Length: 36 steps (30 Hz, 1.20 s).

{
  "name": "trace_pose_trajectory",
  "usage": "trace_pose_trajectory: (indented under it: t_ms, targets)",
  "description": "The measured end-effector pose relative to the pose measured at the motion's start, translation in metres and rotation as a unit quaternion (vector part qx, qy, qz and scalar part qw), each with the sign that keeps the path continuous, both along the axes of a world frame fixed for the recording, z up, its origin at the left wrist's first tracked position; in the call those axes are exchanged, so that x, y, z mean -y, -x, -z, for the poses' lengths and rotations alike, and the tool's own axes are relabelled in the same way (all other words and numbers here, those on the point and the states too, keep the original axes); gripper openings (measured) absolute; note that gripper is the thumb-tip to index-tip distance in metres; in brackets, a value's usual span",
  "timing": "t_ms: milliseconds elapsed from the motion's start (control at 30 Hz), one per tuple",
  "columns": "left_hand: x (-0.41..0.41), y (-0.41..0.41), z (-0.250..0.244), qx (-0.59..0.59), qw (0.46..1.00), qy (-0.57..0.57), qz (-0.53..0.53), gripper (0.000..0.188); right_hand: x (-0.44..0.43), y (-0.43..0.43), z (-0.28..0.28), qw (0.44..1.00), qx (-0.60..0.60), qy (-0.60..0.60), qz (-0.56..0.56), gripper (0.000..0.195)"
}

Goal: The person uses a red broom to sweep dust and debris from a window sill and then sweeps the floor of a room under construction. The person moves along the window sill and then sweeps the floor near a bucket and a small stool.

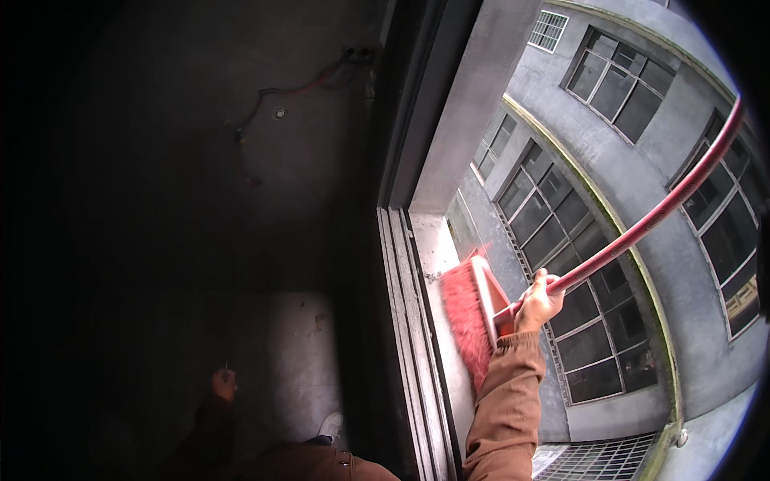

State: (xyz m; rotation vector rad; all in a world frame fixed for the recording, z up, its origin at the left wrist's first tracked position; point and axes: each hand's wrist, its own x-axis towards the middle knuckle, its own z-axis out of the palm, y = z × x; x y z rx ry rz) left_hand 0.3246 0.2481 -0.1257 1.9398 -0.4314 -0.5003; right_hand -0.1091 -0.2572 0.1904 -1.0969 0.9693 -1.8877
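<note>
My right hand point(539, 305) grips the red handle of a broom point(646, 223) close to its head, with the arm stretched out through the window opening. The broom's head, with its red bristles point(464, 315), rests on or just over the outer window ledge point(434, 243). From the hand, the handle runs up and away to the right, outside the building. Deep in the shade indoors, my left hand point(224, 383) hangs low at the left; something thin may stick up from it, but the dark hides what that is.
Metal sliding tracks point(412, 337) line the sill between the dark room and the ledge. Loose wires point(295, 90) hang from the inside wall by a socket box point(359, 54). Across the gap stands a grey building point(601, 120) with paned windows. A white shoe point(330, 425) shows on the floor.
</note>
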Motion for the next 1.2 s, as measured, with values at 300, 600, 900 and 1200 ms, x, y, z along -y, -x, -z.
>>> trace_pose_trajectory:
  t_ms: [300,600,900,1200]
  targets:
    - [-0.046,-0.067,0.083,-0.078,0.995,0.035,-0.058,0.011,0.006,0.009,-0.074,0.994,-0.106,0.031,0.016,0.011]
    - [-0.046,-0.065,0.099,-0.090,0.990,-0.098,-0.047,0.011,-0.028,-0.031,-0.024,0.997,-0.040,-0.039,-0.053,0.012]
    - [-0.113,-0.063,0.111,-0.054,0.920,-0.385,-0.058,0.015,0.126,-0.140,0.007,0.999,0.025,0.028,-0.011,0.018]
    - [-0.151,-0.045,0.127,-0.040,0.777,-0.627,0.046,0.021,0.203,-0.072,0.003,0.955,-0.090,0.109,0.262,0.018]
